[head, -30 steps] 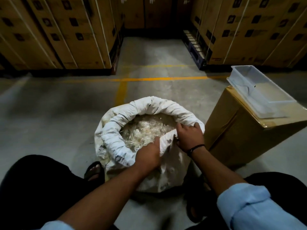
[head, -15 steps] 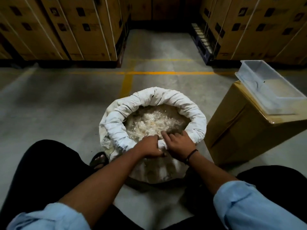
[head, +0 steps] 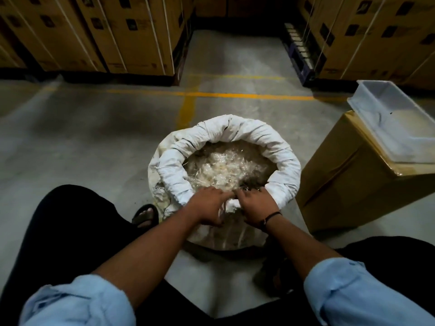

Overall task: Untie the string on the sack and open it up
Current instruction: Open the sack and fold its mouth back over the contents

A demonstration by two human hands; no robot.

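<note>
A white woven sack (head: 244, 135) stands on the floor between my knees. Its mouth is open and its top is rolled down into a thick rim. Pale, clear-wrapped stuff (head: 223, 165) fills the inside. My left hand (head: 208, 205) and my right hand (head: 256, 205) sit side by side on the near part of the rim, both gripping the rolled fabric there. My right wrist carries a black band. No string shows anywhere on the sack.
A brown carton (head: 348, 189) stands just right of the sack with a clear plastic tray (head: 395, 118) on top. Stacked cartons (head: 113, 31) on pallets line the back left and right. A yellow line (head: 211, 94) crosses the concrete floor. My sandalled foot (head: 144, 214) is left of the sack.
My hands have come together at the near rim and pushed the rolled fabric lower. The rim now forms a fuller, rounder ring. The camera has tilted slightly.
</note>
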